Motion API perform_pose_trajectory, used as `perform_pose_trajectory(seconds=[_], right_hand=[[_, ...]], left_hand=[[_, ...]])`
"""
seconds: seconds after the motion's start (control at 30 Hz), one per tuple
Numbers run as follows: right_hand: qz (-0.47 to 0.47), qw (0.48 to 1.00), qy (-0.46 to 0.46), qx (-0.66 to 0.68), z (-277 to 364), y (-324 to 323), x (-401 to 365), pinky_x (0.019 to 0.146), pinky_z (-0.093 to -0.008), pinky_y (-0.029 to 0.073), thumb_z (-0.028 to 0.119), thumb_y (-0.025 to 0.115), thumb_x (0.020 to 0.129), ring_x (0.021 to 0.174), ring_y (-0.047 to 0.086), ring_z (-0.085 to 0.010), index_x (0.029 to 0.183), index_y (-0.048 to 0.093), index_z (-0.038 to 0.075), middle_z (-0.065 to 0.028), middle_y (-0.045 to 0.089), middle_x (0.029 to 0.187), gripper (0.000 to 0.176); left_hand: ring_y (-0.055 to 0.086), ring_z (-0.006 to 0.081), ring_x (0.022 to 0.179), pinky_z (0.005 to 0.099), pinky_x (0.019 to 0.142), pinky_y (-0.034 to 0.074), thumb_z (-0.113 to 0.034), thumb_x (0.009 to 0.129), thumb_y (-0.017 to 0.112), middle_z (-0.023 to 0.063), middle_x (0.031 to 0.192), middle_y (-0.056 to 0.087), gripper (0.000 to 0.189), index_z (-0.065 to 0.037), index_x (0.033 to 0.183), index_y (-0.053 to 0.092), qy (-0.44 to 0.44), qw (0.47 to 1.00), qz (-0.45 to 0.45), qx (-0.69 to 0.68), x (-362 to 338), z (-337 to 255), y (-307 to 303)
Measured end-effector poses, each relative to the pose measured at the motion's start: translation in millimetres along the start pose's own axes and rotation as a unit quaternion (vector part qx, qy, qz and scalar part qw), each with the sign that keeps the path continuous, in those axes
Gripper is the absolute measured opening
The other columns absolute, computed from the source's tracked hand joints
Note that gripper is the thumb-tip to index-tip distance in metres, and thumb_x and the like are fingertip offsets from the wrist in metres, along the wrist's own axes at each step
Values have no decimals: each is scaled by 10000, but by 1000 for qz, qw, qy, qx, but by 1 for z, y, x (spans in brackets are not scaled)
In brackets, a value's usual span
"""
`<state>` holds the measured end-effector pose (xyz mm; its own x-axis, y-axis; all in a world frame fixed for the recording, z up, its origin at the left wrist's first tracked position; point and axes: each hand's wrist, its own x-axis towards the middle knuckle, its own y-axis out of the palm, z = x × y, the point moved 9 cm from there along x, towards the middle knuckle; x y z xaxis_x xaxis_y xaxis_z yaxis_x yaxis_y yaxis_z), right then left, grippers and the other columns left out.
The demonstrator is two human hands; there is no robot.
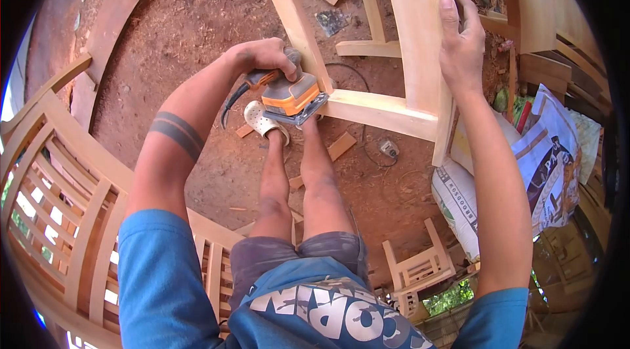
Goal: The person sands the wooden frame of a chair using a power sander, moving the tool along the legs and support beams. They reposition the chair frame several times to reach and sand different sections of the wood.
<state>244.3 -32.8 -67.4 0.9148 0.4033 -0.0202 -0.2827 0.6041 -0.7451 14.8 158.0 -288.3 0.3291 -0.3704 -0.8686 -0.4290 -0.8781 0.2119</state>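
Your left hand (262, 57) is closed over the top of the sander (292, 96), with the fingers wrapped around its grey knob. The sander is orange and grey. Its flat pad lies on the left end of the rail (380, 111), just where this rail meets a slanted post (295, 14). A black cord (231, 103) comes out of the back of the sander, below your wrist, and bends down.

Your right hand (459, 41) is clamped on the board (417, 21), the wide upright piece on the right side of the frame (367, 48). The thumb lies flat on the face toward you and the other fingers go around the right edge, so their tips are partly hidden. Rail, post and board all belong to this one frame of pale, bare wood, which stands in front of your knees.

Just beside the sander is your foot in a white shoe (259, 119) with holes. The floor (177, 34) is red-brown earth with sawdust, and a short offcut (341, 145) lies on it near your legs. On the right, a printed sack (545, 165) stands just beside the frame. On the left is a slatted bench (59, 198), and a small chair (420, 269) shows lower down, between your body and your right arm.
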Motion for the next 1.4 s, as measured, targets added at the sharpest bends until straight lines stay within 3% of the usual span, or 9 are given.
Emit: perform_pose_trajectory(seconds=[0.2,0.3,0.47,0.67,0.9,1.0,1.3,1.4], right_hand=[[2,1000,-4,-3,-1,-1,0,1061,-344,418,470,525,1040,1199,588,-210,1384,556,-11,-163,641,1297,593],[1,1000,-4,23,-4,0,1,1049,-407,445,547,564,983,1212,613,-338,1381,550,2,-236,647,1277,675],[4,1000,11,21,-2,1,2,1048,-404,446,552,563,983,1215,612,-331,1386,546,-1,-236,645,1281,684],[2,1000,0,22,-4,-1,2,1056,-402,442,548,559,987,1229,605,-323,1387,542,-12,-240,636,1298,689],[-1,1000,0,4,2,-1,1,1064,-402,436,534,557,993,1241,598,-329,1383,544,-19,-241,631,1307,677],[-3,1000,-10,-2,0,-2,2,1063,-401,437,535,554,994,1237,600,-326,1382,546,-19,-237,634,1302,676],[-3,1000,2,10,-1,0,2,1054,-395,446,535,556,994,1222,609,-327,1384,543,-16,-228,645,1286,675],[1,1000,4,16,-2,-1,2,1055,-396,446,540,553,993,1217,612,-327,1383,543,-18,-232,647,1278,681]], left_hand=[[678,206,746,340,648,562,-183,612,802,113,891,701,430,3,978,676,-12,1000,-19,6,8,32,-12],[675,200,739,343,650,556,-190,607,803,111,868,703,404,8,941,691,1,1000,1,10,11,32,-9],[667,196,703,348,641,548,-192,608,796,106,815,704,344,9,877,718,-1,999,-15,40,-5,-1,-4],[664,205,683,341,624,541,-196,613,799,103,796,705,366,16,903,729,-6,999,-26,27,7,23,-10],[666,193,675,342,629,546,-194,605,800,94,799,712,338,9,869,743,-9,997,-21,67,0,-8,-5],[672,191,686,341,634,550,-207,601,799,97,802,714,350,11,870,747,-6,1000,-2,14,4,0,-3],[672,198,662,338,606,548,-204,594,802,105,789,714,374,18,891,746,36,999,-16,27,0,-14,-2],[669,202,652,339,605,548,-209,590,805,108,783,714,374,20,879,747,13,999,-19,24,2,-8,-2]])
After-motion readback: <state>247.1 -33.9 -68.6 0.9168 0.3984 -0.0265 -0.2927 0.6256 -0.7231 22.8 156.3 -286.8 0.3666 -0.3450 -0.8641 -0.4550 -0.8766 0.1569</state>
